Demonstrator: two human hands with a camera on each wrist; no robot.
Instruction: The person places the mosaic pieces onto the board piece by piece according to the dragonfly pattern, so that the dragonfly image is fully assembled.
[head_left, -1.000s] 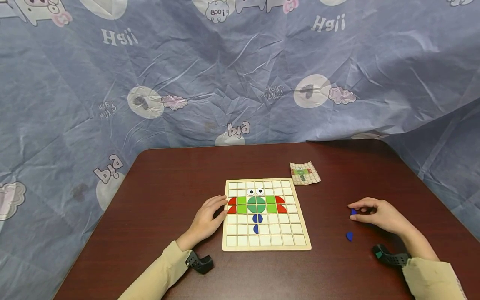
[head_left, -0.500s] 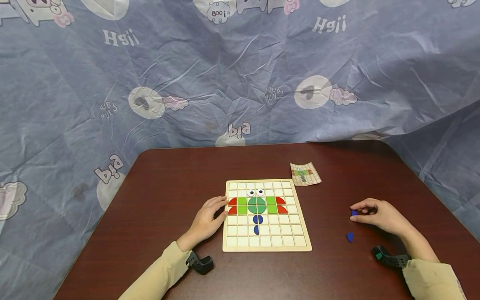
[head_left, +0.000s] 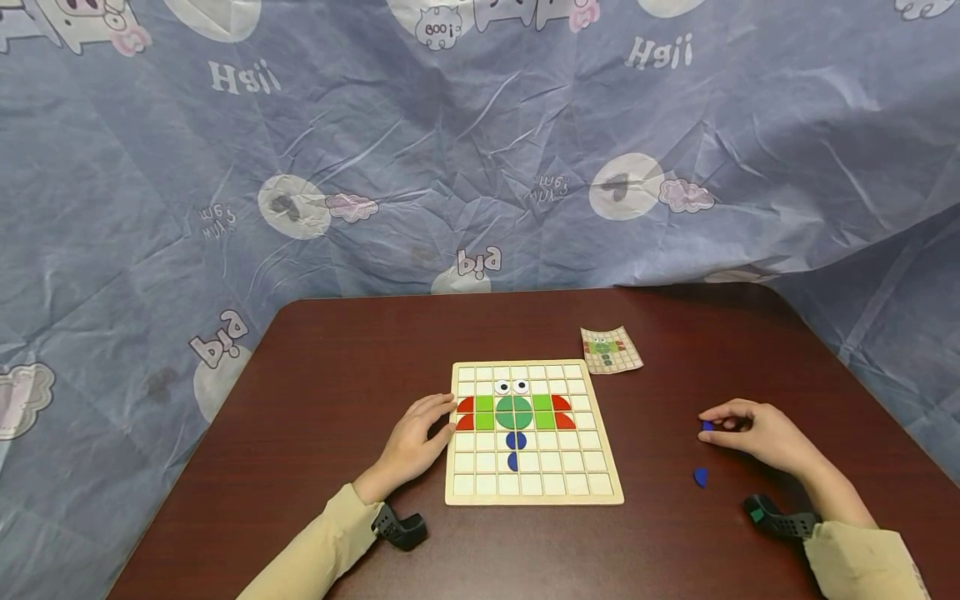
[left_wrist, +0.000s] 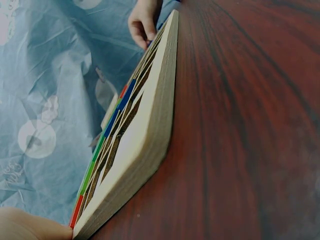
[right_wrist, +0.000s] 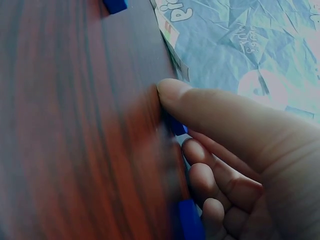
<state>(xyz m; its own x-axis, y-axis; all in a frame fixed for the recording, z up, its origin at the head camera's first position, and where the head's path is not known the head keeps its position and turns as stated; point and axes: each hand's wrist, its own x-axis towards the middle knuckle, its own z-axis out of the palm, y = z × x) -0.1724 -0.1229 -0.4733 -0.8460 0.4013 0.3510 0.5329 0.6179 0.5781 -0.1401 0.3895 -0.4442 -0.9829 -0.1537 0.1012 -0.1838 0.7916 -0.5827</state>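
Observation:
A pale wooden grid board [head_left: 551,483] lies on the table, with red, green and blue pieces and two eye pieces set in its squares. My left hand [head_left: 412,435] rests at the board's left edge, fingertips on the rim beside the red pieces [head_left: 466,405]. Off to the right, my right hand [head_left: 761,432] pinches a small blue piece [right_wrist: 179,127] between thumb and finger, low over the table; the fingers hide most of it. A blue quarter-round piece [head_left: 701,477] lies nearer me. Another blue piece [right_wrist: 191,220] shows beside the curled fingers in the right wrist view.
A small picture card [head_left: 612,350] with the same coloured figure lies behind the board's right corner. Dark brown table [head_left: 337,358] surrounds the board. A printed blue-grey cloth [head_left: 420,167] hangs along the far side.

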